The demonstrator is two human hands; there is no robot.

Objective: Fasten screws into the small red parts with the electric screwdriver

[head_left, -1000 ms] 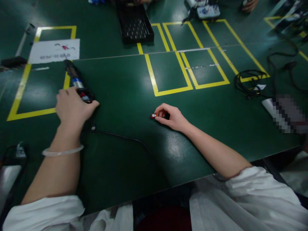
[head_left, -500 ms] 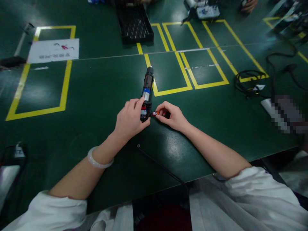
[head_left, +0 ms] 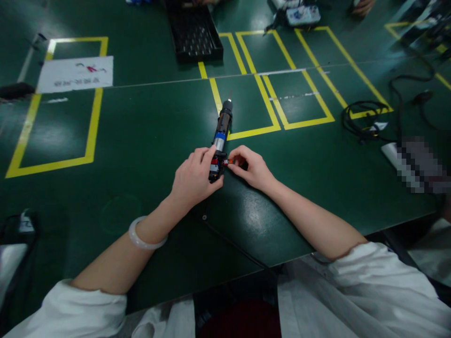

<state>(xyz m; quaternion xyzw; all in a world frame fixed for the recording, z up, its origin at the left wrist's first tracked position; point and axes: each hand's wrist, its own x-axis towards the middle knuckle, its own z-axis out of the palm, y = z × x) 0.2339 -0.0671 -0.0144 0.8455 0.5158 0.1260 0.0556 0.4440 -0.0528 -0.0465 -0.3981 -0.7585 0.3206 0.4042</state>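
Note:
My left hand (head_left: 196, 174) is wrapped round the lower end of what looks like an electric screwdriver (head_left: 221, 135) with its inside bared. It has a black nose, a blue and silver motor body, and a red part near my thumb. The tool slants away from me, nose to the far side. Just right of it, my right hand (head_left: 252, 168) pinches a small red-and-orange piece (head_left: 229, 162) against the tool's side. Its exact kind is too small to make out. A black cable (head_left: 235, 241) with a round end lies below my hands.
A black tray (head_left: 199, 40) stands at the far side. Yellow tape marks rectangles on the green table (head_left: 148, 126), and a white sign (head_left: 75, 74) lies left. At right are a coiled cable (head_left: 362, 117) and a blurred device (head_left: 419, 164). Another person's hand (head_left: 364, 6) shows at top right.
The screwdriver's nose has swung slightly to the right, and my left hand has shifted a little right with it. My right hand keeps its pinch beside the tool.

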